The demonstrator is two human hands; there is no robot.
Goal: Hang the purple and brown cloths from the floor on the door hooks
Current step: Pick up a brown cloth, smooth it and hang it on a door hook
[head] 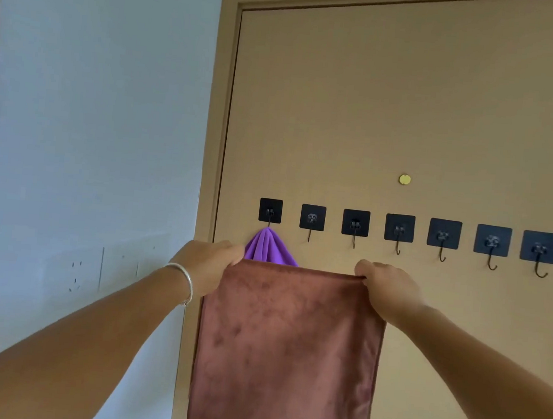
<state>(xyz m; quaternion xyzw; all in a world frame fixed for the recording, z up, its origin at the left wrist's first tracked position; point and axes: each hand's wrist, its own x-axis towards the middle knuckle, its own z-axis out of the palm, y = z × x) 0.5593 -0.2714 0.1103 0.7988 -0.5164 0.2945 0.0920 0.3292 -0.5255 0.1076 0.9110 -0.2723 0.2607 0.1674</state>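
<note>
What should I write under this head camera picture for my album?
Both hands, left hand and right hand, hold up the brown cloth below the hooks; the purple cloth already hangs.

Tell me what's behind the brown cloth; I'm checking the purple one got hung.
Behind the brown velvety cloth the purple cloth peeks out, hanging from the leftmost black hook. Its lower part is covered.

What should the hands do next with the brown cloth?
Probably lift the brown cloth a little and catch its top edge on the second hook. The purple cloth already hangs from the first hook, the next hooks are bare, and the left hand and right hand hold the cloth's corners just below.
</note>
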